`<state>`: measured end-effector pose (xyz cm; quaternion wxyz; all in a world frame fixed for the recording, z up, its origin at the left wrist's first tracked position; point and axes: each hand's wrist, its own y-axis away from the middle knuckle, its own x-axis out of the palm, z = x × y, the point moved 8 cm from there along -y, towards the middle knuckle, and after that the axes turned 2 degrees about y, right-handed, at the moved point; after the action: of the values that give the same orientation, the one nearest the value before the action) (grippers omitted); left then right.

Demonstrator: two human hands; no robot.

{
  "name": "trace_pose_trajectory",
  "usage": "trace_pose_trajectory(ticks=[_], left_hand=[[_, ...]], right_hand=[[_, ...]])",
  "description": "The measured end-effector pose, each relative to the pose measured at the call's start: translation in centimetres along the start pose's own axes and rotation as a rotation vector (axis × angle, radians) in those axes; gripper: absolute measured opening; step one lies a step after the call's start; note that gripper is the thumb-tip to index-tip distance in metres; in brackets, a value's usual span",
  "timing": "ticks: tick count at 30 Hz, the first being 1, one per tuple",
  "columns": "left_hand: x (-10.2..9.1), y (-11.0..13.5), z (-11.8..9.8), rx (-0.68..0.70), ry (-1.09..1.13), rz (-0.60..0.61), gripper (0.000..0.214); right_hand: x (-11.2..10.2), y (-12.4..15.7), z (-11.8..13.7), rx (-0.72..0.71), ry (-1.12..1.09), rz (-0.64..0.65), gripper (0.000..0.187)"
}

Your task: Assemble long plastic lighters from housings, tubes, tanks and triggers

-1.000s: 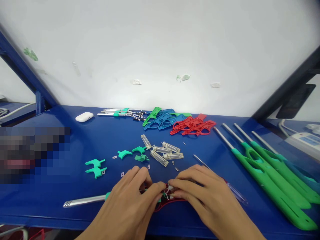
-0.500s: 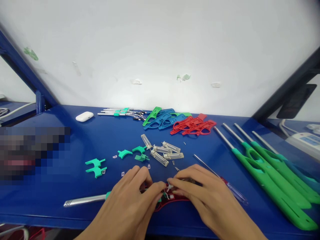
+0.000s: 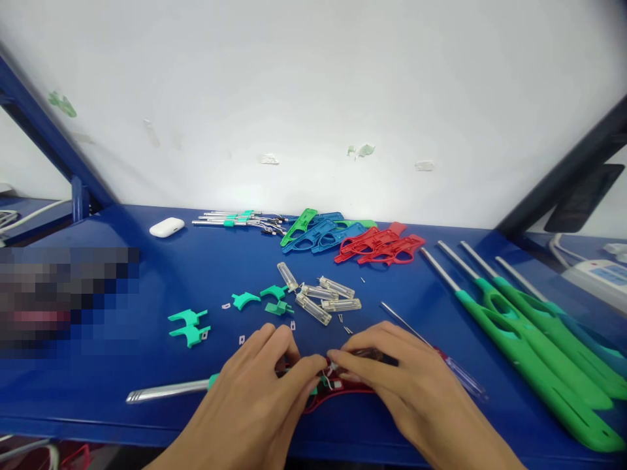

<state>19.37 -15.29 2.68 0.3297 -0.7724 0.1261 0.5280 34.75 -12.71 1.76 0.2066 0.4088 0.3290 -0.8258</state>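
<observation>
At the table's front lies a long-nosed lighter with an opened red handle shell (image 3: pixel 330 396). Its metal tube (image 3: pixel 169 390) points left. My left hand (image 3: pixel 262 385) is closed round the lighter's middle, thumb and fingertips at the small white wires and parts inside. From the right, my right hand (image 3: pixel 409 375) grips the other end of the shell, around a dark translucent piece mostly hidden by my fingers. Both sets of fingertips nearly meet over the shell. Just beyond are clear fuel tanks (image 3: pixel 313 308), small screws (image 3: pixel 347 329) and green triggers (image 3: pixel 190 326).
A screwdriver (image 3: pixel 458 375) lies beside my right hand. Several green lighters (image 3: pixel 533 352) lie at the right. Red and blue handle shells (image 3: pixel 382 245) and metal tubes with wires (image 3: pixel 230 222) are at the back, near a white case (image 3: pixel 167 227).
My fingertips have shifted very slightly over the shell's inside, with the right thumb and index closer to the left thumb. The other things lie as before.
</observation>
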Motion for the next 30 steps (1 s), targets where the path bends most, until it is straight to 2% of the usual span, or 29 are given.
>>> trace_pose_trajectory(ticks=[7,15,24,30], left_hand=[[0.33,-0.01,0.13,-0.003,-0.019,0.009,0.033],[0.15,0.07,0.26,-0.007,0.003,-0.009,0.030],[0.15,0.00,0.21,0.005,-0.007,-0.002,0.033],[-0.23,0.26,0.12,0.070,0.019,-0.082,0.044]], right_hand=[[0.24,0.16,-0.02,-0.027,0.010,0.063,0.038],[0.71,0.44,-0.67,-0.041,0.024,0.052,0.043],[0.29,0.21,0.02,0.034,-0.023,0.021,0.040],[0.20,-0.06,-0.10,0.007,-0.057,0.011,0.045]])
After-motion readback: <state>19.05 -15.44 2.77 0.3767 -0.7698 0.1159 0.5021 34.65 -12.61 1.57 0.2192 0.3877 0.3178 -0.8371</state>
